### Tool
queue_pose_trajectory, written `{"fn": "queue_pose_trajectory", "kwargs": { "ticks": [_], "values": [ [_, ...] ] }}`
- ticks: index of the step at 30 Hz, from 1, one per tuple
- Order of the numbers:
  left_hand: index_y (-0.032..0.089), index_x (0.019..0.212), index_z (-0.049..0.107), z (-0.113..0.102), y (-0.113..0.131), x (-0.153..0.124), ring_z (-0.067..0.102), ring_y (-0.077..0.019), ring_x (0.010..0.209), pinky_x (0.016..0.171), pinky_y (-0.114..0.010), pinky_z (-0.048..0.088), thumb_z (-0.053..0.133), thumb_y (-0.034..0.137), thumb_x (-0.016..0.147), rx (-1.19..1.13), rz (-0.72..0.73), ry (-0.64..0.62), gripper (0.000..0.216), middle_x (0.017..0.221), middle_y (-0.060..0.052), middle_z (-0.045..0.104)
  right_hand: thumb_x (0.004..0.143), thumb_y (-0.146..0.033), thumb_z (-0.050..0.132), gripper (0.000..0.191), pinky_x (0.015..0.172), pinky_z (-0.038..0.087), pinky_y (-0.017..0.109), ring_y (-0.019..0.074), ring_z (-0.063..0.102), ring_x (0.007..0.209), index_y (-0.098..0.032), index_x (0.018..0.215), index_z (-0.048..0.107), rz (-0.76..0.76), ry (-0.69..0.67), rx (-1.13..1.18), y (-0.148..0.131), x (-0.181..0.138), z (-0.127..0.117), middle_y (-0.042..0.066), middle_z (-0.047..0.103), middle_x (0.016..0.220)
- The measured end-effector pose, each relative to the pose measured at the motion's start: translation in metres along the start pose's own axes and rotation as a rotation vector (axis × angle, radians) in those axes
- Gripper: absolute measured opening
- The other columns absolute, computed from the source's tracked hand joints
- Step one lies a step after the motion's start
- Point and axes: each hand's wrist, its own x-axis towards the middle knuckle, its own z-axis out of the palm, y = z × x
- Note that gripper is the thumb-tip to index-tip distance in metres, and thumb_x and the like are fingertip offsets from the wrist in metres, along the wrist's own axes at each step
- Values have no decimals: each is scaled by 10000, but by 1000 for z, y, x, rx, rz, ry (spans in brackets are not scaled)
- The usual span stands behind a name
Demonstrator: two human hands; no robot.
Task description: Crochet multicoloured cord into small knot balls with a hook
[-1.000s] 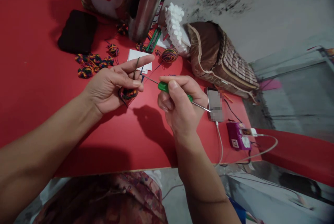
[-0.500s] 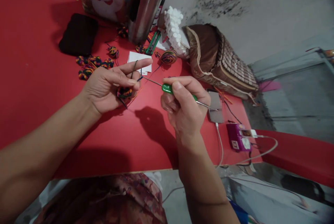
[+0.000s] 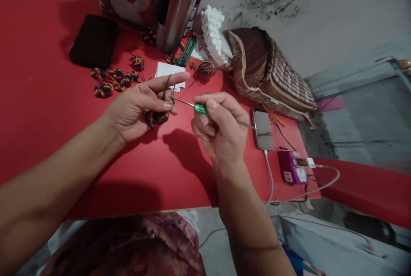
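My left hand (image 3: 141,106) pinches a small multicoloured crochet piece (image 3: 158,117) between thumb and fingers. Its index finger stretches out with a dark strand of yarn (image 3: 168,81) looped round it. In my right hand (image 3: 224,126) is a crochet hook (image 3: 201,109) with a green handle, gripped like a pencil. The hook's thin metal tip meets the yarn at my left fingertips; the exact loop there is too small to make out. Behind the hands lies a ball of variegated yarn (image 3: 207,69), with a strand leading toward the work.
Finished-looking crochet pieces (image 3: 112,79) and a black pouch (image 3: 94,41) lie to the left. White paper (image 3: 163,69), a green box cutter (image 3: 186,51) and a metal cylinder (image 3: 178,10) are behind. To the right are a brown cushion (image 3: 269,74), a charging phone (image 3: 261,130) and a purple adapter (image 3: 289,166).
My right hand with the crochet hook has moved slightly left, closer to my left hand. The hook's tip has shifted at the yarn, and the crochet piece has turned a little.
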Motion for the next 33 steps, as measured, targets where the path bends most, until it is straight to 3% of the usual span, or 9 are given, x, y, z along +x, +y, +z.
{"fn": "queue_pose_trajectory", "kwargs": {
  "ticks": [8, 13, 21, 27, 30, 33],
  "values": [
    [206, 1180, 873, 1, -16, 3, 664, -129, 643, 564, -242, 460, 918, 41, 707, 76, 134, -4, 504, 724, 22, 744, 999, -363, 783, 153, 387, 320, 184, 44, 290, 433, -211, 997, 803, -16, 47, 35, 10, -3, 7, -76, 557, 627],
    [228, 1182, 872, 2, -14, 2, 718, -150, 752, 690, -277, 551, 929, 74, 735, 121, 144, 24, 476, 908, -14, 830, 1017, -348, 757, 140, 392, 309, 183, 46, 282, 435, -218, 989, 801, -31, 37, 26, 9, -3, 6, -83, 526, 613],
    [306, 1124, 881, 2, -14, 1, 777, -220, 927, 798, -344, 588, 1004, 189, 745, 218, 242, 74, 415, 967, -9, 846, 1000, -415, 784, 192, 392, 303, 198, 49, 287, 443, -224, 995, 764, -14, 76, -30, 7, -2, 6, -80, 531, 638],
    [301, 1131, 875, 3, -14, 4, 751, -222, 838, 768, -368, 585, 997, 161, 728, 291, 337, 141, 444, 822, 5, 767, 1040, -455, 761, 213, 409, 326, 208, 54, 332, 451, -242, 1043, 765, -88, 104, -115, 13, -5, 5, -75, 537, 661],
    [306, 1160, 860, 7, -16, 3, 715, -207, 782, 716, -356, 567, 979, 146, 755, 335, 387, 177, 451, 810, 6, 763, 1064, -491, 734, 237, 450, 403, 229, 79, 443, 489, -256, 1078, 766, -175, 145, -252, 18, -10, 6, -61, 561, 680],
    [300, 1185, 843, 12, -20, 0, 681, -181, 751, 674, -323, 544, 955, 134, 783, 327, 403, 203, 449, 805, 13, 760, 1095, -500, 682, 247, 655, 596, 310, 145, 645, 683, -278, 1136, 781, -262, 169, -465, 19, -16, 9, -10, 684, 806]
  ]
}}
